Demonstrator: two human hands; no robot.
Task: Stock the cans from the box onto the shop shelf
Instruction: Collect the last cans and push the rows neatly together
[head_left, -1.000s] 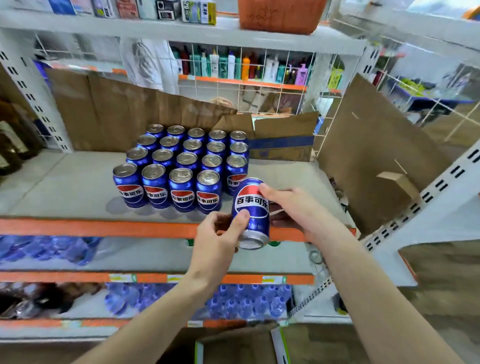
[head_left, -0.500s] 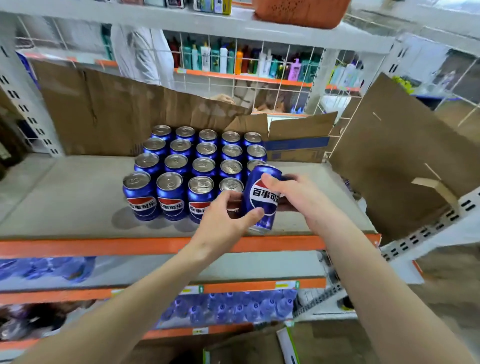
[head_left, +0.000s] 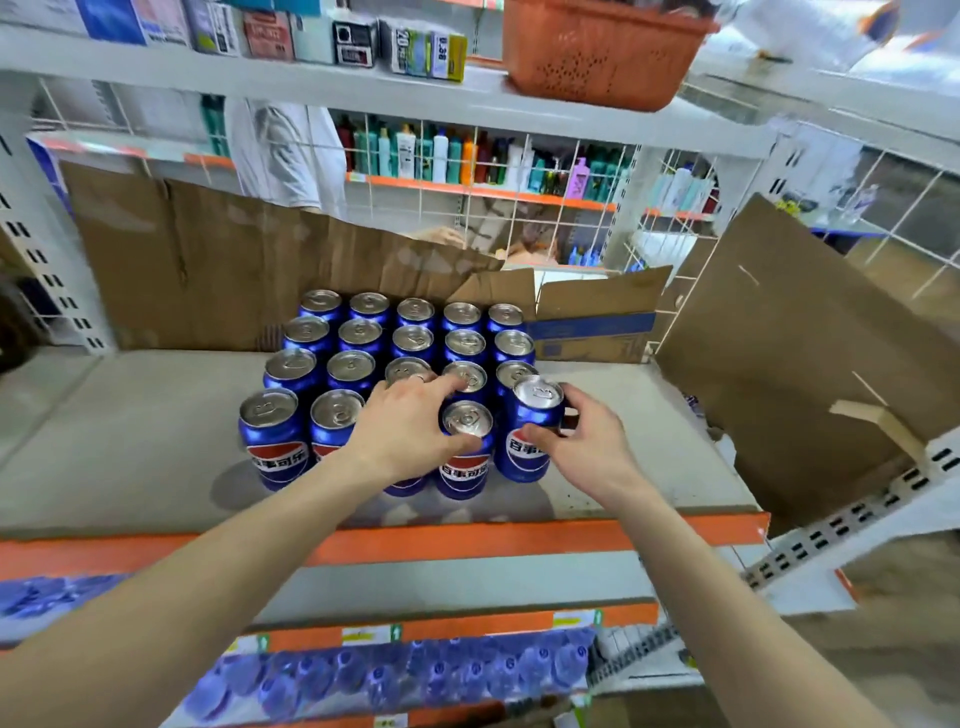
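— Where's the newest can (head_left: 531, 435)?
— Upright, blue with a silver top, in the right hand (head_left: 584, 449), at the front row's right end.
— And the block of cans (head_left: 395, 358)?
— Left of that grip, upright on the shelf (head_left: 130, 441), under the left hand (head_left: 410, 428).

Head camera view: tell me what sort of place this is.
Most likely a small shop aisle. Blue cola cans stand in rows on a metal shelf with an orange front edge, toiletry bottles line the next rack, and boxed goods sit on the shelf above.
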